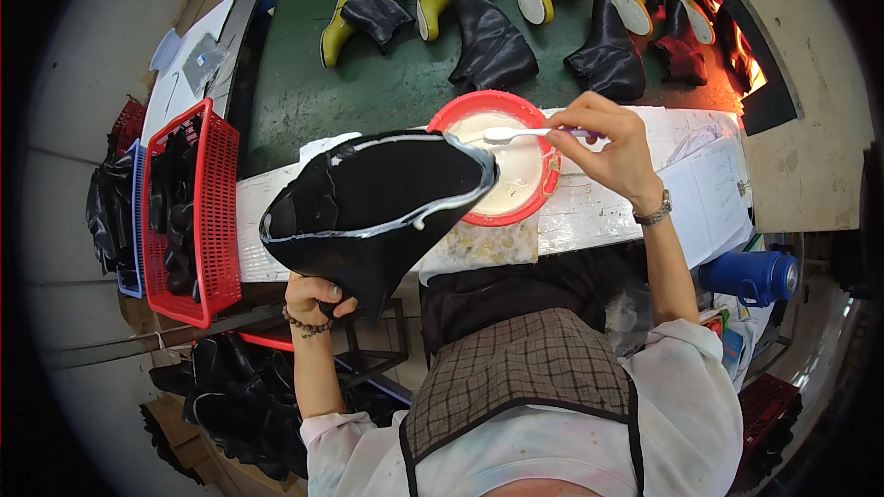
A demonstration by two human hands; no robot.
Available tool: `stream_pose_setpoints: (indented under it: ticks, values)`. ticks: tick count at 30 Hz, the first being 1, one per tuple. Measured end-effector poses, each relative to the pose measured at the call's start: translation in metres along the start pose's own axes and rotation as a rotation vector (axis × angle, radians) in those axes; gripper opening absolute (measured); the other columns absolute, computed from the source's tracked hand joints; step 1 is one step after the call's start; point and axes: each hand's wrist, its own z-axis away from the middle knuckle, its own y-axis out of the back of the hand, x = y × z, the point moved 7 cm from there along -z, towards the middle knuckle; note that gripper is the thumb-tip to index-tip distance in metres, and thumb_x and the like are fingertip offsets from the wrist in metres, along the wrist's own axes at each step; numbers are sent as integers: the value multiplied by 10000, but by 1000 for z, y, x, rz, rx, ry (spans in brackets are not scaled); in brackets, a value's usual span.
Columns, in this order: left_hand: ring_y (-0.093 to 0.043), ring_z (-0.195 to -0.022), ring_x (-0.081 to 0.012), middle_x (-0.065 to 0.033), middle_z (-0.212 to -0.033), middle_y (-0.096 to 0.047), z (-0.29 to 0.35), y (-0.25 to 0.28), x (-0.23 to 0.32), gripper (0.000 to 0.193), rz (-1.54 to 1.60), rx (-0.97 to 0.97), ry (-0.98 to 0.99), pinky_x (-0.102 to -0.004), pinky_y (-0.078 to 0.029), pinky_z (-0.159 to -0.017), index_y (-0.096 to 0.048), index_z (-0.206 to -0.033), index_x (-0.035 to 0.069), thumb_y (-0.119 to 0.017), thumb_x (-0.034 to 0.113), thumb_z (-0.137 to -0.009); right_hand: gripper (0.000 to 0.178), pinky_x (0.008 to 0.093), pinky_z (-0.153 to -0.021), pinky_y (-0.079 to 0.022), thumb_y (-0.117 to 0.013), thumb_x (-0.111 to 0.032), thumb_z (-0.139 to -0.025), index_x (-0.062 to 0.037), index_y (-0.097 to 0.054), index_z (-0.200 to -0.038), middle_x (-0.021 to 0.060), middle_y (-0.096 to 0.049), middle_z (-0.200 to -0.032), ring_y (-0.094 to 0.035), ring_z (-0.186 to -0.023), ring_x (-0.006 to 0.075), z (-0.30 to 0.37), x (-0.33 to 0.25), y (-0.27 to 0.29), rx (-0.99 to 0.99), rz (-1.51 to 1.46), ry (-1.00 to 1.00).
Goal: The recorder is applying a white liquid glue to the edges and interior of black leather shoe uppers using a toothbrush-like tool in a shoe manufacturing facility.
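Two-handed, holds a white-edged black boot upper (pixel 382 205) clamped in the fingers of the left hand (pixel 318 295), left of the red bowl (pixel 488 101) of white paste (pixel 518 175). Right of the bowl, pinches a brush (pixel 525 133) between the fingers of the right hand (pixel 612 147), with its head over the paste.

Centre: one red bowl (pixel 488 101), one brush (pixel 525 132), one hand-held black boot upper (pixel 396 262). Right: one wristwatch (pixel 654 210), one blue jug (pixel 737 278). Left of centre: one beaded bracelet (pixel 305 326).
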Motion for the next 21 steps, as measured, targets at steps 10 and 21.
stream_pose_setpoints:
  ticks: [10,21]
  values:
    - [-586,-651,-334,-287,-1503,-476,15,26,-12,1065,556,828,-412,-357,-416,-419,-324,-1597,86,-548,-216,-601,199,288,-730,-449,-848,-62,-773,-97,-811,-965,13,-706,-881,-610,-792,130,-18,-33,-3,42,-207,182]
    - [-556,-609,-313,-298,-1471,-498,-10,-2,2,1050,231,193,-277,-353,-406,-415,-299,-1606,90,-558,-202,-632,191,282,-768,-400,-849,-91,-785,-111,-816,-972,-3,-714,-884,-613,-795,111,-32,-53,-13,-8,-242,249]
